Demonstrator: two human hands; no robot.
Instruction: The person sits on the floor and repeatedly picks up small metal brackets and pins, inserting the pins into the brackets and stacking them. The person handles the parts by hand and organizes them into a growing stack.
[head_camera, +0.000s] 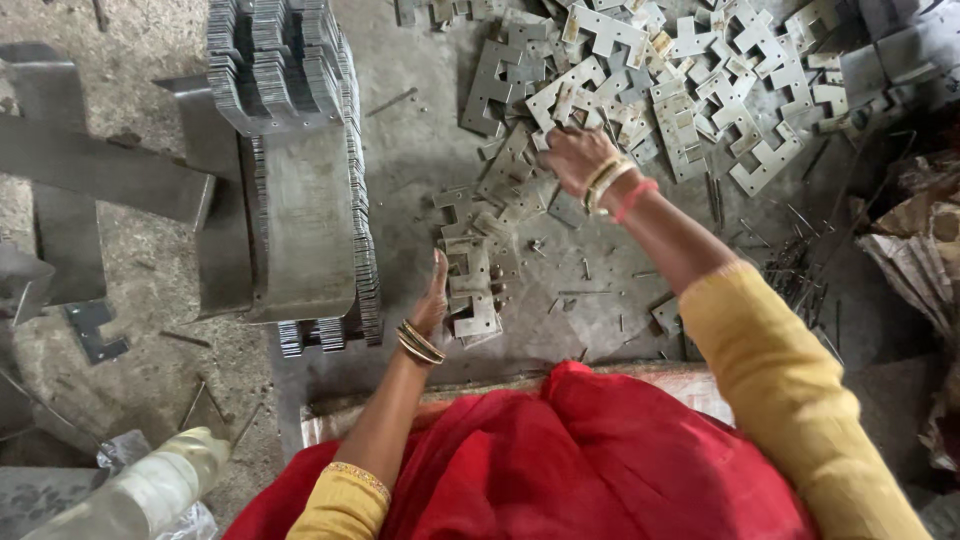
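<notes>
- Left hand (432, 300) flat, grip spread against the near side of a small stack of plates (470, 290) on the floor (420, 150).
- Right hand (575, 157) grip curled down onto loose plates (520, 175) just beyond that stack; whether anything is pinched, cannot tell.
- Best to lift one plate cleanly, turn it to match the stack, square the edges against the left palm.
- Big pile of plates (700, 90) farther beyond the stack.

Both arms wear mustard-yellow sleeves, the left one edged with a patterned gold cuff. Gold bangles ring the wrist behind the left hand (432, 300); gold bangles and a pink band sit behind the right hand (575, 158). Red cloth drapes the lap.
</notes>
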